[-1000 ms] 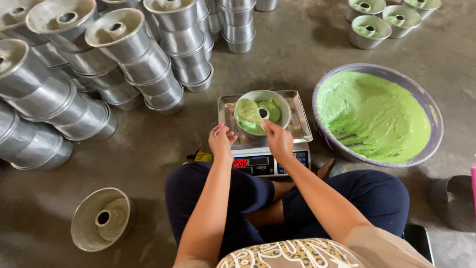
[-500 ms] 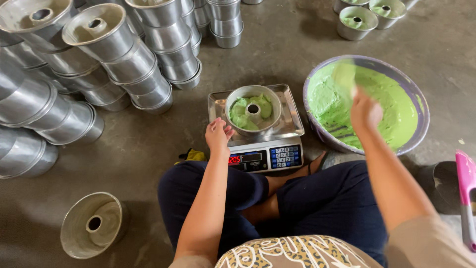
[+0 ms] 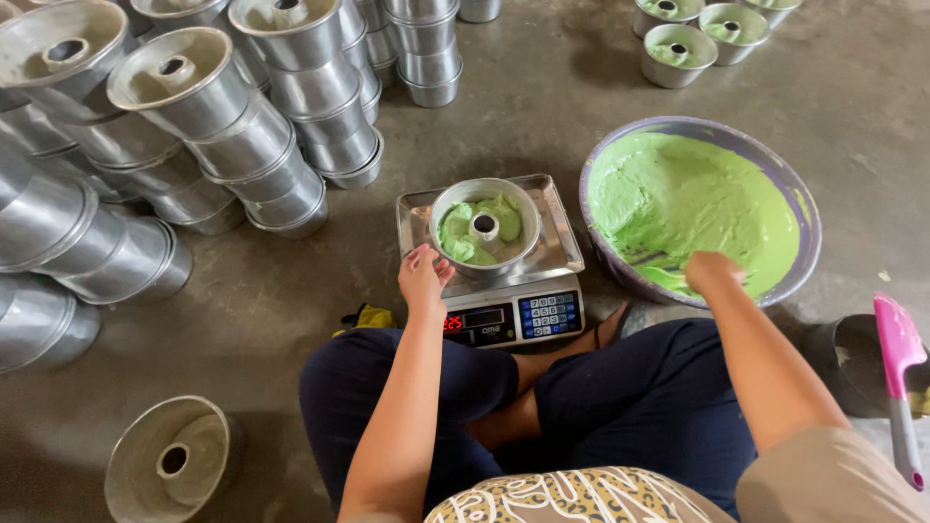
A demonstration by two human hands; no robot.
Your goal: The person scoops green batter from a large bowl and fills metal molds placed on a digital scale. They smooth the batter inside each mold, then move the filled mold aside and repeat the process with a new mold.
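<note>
Dropping from its raised position above the batter half a second ago, the right hand [image 3: 712,271] is now dipping into the near edge of the green batter in the wide bowl [image 3: 804,208], knuckles up; whether its fingers are apart or curled I cannot tell. Further left, the left hand [image 3: 423,276] is resting against the rim of the ring-shaped tin [image 3: 483,228], fingers loosely together, thumb touching the metal. That tin, partly filled with batter, is sitting on the tray of the digital scale [image 3: 504,315], just beside the bowl. Stacks of empty tins [image 3: 242,136] are lying across the grey concrete floor [image 3: 542,107] at the left, and a pink spatula [image 3: 899,358] is leaning at the far right.
</note>
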